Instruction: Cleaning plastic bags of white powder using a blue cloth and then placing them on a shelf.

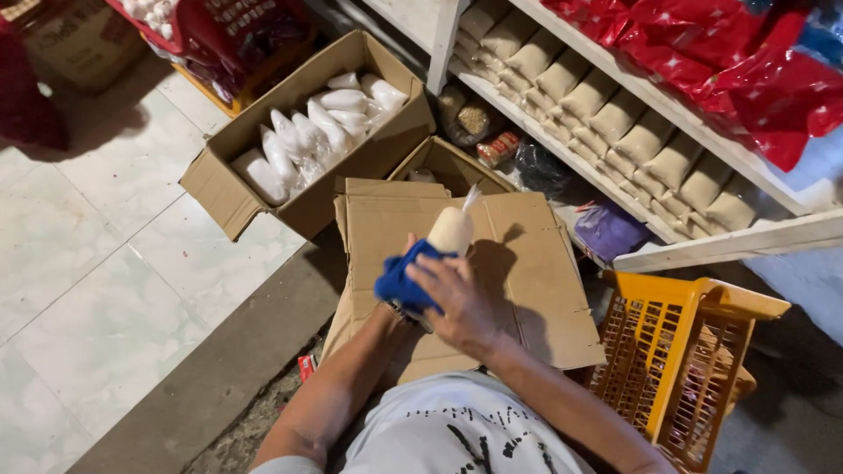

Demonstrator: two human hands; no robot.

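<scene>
With the right hand (461,303) rubbing a blue cloth (406,281) over the tied packet (451,230) pinched by the mostly hidden left hand (399,309), I judged a hard wipe could have knocked it loose.

We are looking steeply down from our head, close over our hands (443,290), facing the shelves (667,105) beyond.

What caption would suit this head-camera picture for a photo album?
Both hands wipe a small tied beige bag with a blue cloth over flattened cardboard, beside an open box of white bags.
</scene>
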